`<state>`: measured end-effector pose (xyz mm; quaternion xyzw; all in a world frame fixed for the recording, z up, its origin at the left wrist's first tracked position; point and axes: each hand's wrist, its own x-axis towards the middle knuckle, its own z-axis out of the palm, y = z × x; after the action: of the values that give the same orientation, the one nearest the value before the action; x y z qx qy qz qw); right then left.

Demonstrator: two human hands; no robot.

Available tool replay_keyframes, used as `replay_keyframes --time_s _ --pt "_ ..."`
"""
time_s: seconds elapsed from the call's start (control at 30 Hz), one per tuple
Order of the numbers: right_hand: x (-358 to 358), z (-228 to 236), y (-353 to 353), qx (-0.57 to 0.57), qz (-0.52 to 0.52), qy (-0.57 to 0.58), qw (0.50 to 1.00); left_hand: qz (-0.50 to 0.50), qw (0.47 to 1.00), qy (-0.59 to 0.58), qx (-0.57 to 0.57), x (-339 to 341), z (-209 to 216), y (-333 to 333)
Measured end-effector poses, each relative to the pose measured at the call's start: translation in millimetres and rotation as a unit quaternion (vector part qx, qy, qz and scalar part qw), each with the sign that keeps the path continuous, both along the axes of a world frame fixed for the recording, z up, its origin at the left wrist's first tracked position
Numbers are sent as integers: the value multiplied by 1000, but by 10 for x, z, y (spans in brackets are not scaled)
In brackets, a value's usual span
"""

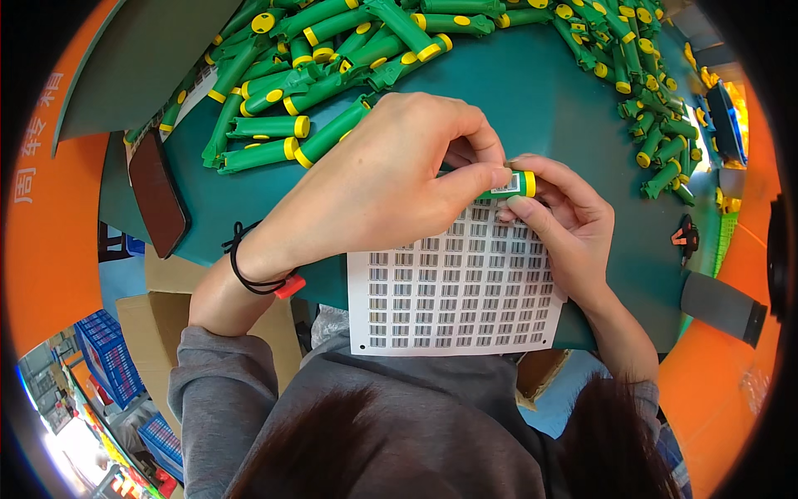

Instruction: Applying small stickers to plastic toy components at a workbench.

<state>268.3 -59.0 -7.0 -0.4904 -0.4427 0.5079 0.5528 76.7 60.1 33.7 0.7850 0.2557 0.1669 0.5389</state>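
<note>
A green tube with a yellow end (529, 183) is held over a white sheet of barcode labels (449, 299). My right hand (573, 216) grips it near that end, thumb in front and fingers behind. On the tube's side lies a small white barcode label (505, 184). My left hand (407, 175) is closed about the tube from the left, its thumb tip touching the label and its index finger bent close by. The left palm hides the rest of the tube. The sheet reaches the near table edge, its top partly covered by my hands.
Many green tubes with yellow ends (332, 58) are heaped at the far left of the green table (515, 83). More small green and yellow pieces (657, 125) lie at the far right. A brown flat case (156, 195) is at left, a dark grey cylinder (723, 308) at right.
</note>
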Motion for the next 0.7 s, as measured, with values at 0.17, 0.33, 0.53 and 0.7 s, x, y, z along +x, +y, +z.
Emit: replay_keyframes --time_s 0.17,0.33,0.53,0.7 --pt "-1 -3 -4 1 2 -2 1000 2 1000 8 8 -8 9 -2" --pt "-6 -3 -10 3 1 -3 1000 5 1000 6 6 1 -4 -10" --pt "-2 -18 -17 11 -1 -1 1000 13 999 -3 -34 2 -22 -20" --pt "23 -23 -22 42 -1 4 999 62 994 8 -85 52 60 -23"
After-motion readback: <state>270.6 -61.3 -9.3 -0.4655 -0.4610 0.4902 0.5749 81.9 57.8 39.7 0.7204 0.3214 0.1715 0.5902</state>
